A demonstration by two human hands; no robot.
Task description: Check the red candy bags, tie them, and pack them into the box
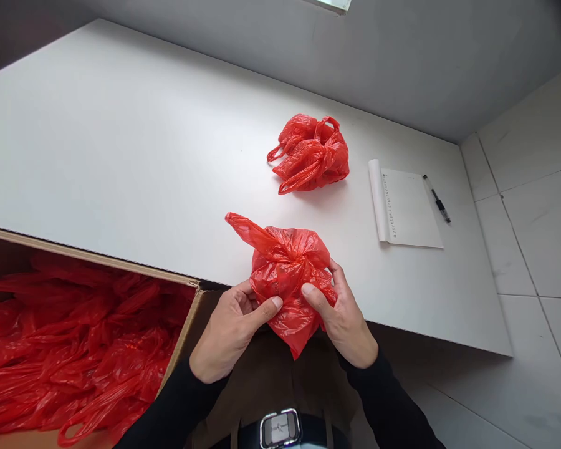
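Between my two hands is a bunched red plastic bag (290, 268), knotted on top, with one twisted end sticking out to the upper left. It is held at the front edge of the white table. My left hand (236, 324) grips its left side, thumb on the front and fingers partly hidden behind. On the right side my right hand (339, 312) holds it the same way, thumb pressed on the plastic. Whatever the bag contains is hidden. Farther back on the table lies a second tied red plastic bag (313, 156) with loop handles.
A cardboard box (180, 330) full of red plastic bags (84, 349) stands at the lower left, against the table (121, 137). To the right lie an open spiral notepad (411, 209) and a black pen (437, 199). A grey wall (355, 68) borders the table's far side.
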